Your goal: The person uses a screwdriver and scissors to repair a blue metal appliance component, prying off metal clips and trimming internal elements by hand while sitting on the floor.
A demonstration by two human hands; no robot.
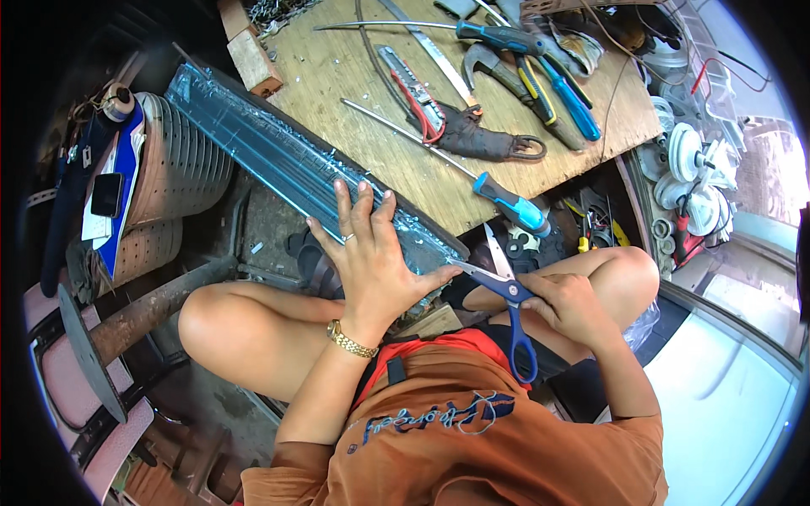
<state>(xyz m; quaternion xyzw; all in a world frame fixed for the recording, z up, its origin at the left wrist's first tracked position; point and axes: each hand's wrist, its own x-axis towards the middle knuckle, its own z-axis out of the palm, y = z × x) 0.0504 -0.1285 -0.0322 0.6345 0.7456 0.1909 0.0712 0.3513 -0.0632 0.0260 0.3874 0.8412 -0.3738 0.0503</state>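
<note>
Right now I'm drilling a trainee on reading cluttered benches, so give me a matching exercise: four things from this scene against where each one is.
Things:
1. scissors
2. long wrapped panel
3. blue-handled screwdriver
4. gold watch

Places:
A. on the left wrist
B. in the right hand
C. under the left hand
D. lying loose on the wooden board

Pairs: 1-B, 2-C, 3-D, 4-A

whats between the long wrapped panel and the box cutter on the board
In the head view, only bare plywood board lies between the plastic-wrapped panel and the red box cutter, apart from a few small specks.
</note>
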